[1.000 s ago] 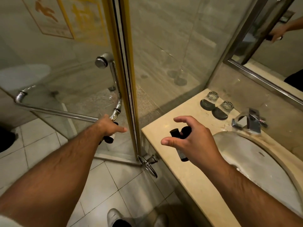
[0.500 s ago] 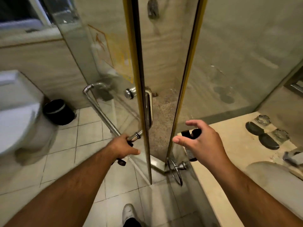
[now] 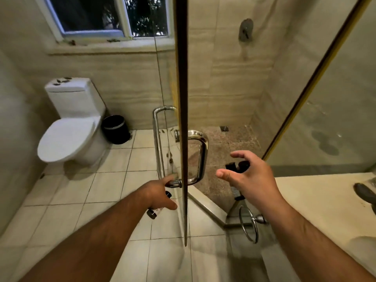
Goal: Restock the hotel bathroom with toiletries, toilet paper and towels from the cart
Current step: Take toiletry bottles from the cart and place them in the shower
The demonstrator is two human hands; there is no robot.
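My left hand [image 3: 159,195] holds small clear toiletry bottles with black caps [image 3: 152,213] and also hooks its fingers on the lower end of the chrome door handle [image 3: 173,183]. The glass shower door [image 3: 181,119] stands edge-on in front of me, swung open. On the right of the door's edge, my right hand [image 3: 252,180] grips more small black-capped bottles [image 3: 237,166], thumb and forefinger spread. The shower floor [image 3: 227,151] lies beyond the right hand.
A white toilet [image 3: 69,139] and a black bin [image 3: 116,129] stand at the left under a window. The beige vanity counter [image 3: 325,204] is at the right, with a chrome towel ring [image 3: 248,224] on its side. A fixed glass panel [image 3: 329,119] borders the shower.
My left hand has pulled the shower door open until it is edge-on. The view has turned left from the sink to the toilet and shower. Both hands keep their bottles.
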